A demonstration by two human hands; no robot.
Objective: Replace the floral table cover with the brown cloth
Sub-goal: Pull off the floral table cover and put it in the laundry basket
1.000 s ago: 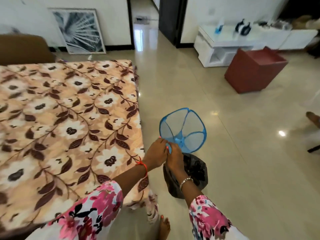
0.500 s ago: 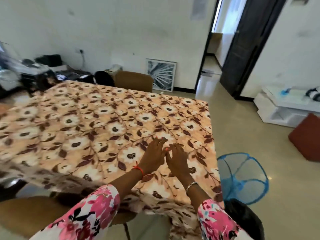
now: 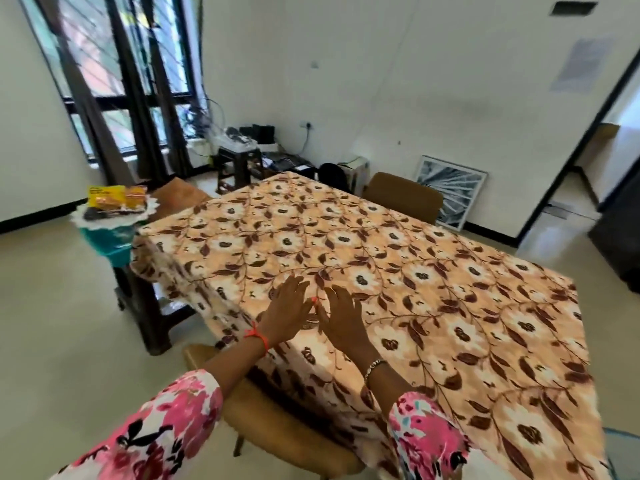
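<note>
The left hand and right hand are spread flat, fingers straight, thumbs meeting, gripping nothing. They are on or just over the floral table cover; I cannot tell which. The cover stretches ahead and to the right of them over the whole table. Its near edge hangs just behind the wrists, above a brown chair. Left of the left hand the cover's corner droops, with bare floor beyond it.
</note>
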